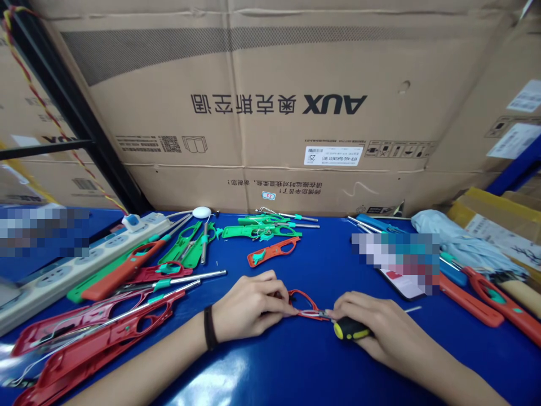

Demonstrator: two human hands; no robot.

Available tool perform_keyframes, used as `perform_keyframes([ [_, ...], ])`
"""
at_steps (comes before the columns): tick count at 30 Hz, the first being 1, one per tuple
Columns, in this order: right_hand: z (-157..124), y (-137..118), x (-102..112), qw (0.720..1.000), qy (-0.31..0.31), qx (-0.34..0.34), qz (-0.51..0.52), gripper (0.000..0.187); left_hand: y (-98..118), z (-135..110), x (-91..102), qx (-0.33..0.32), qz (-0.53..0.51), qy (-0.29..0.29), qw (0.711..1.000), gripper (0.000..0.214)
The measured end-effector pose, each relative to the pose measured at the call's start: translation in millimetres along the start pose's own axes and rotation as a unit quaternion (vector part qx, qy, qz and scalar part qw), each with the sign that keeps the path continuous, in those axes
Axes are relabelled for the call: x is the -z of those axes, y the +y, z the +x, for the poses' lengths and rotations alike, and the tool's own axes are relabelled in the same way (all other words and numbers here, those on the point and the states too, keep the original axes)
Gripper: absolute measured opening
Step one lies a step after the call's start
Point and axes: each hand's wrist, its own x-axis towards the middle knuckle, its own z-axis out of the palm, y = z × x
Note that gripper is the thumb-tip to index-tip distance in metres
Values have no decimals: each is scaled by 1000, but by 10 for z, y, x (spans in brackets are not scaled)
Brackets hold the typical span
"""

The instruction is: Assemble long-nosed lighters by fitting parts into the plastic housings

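My left hand (252,307) is closed, its thumb and fingers pinching a red lighter casing (305,294) with a trigger loop. The casing lies low over the blue table, and part of it is hidden behind the fingers. White wire and a metal piece show at its right end. My right hand (380,321) is closed around a screwdriver (350,329) with a black and yellow handle. The thumb and forefinger of that hand are at the metal end of the casing; whether they grip it I cannot tell. A thin shaft sticks out behind the right hand.
Opened red lighter shells (105,344) lie at left beside a white power strip (105,248). Green lighter parts (262,230) and an orange half-shell (274,251) lie behind my hands. More orange lighters (502,299) and a phone (406,282) are at right. A cardboard box (270,56) walls the back.
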Motion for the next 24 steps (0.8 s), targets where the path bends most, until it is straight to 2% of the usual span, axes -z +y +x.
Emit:
perform_keyframes([
  [3,4,-11,5,999,-13,12,-42,30,4,-1,3,1,4,-3,1000,23],
  [8,14,-50,-51,989,-27,63,-130,46,9,3,7,-2,4,-4,1000,23],
  [12,48,-124,-79,977,-21,84,-194,44,16,6,10,0,0,-5,1000,24],
  [16,100,-180,33,988,-41,46,-138,32,19,2,13,4,-4,-7,1000,24],
  [19,152,-211,95,997,-24,18,-68,28,13,-1,10,4,-8,-3,1000,23],
  [24,264,-257,-22,998,-19,35,-38,34,0,-6,0,1,-13,8,1000,23],
])
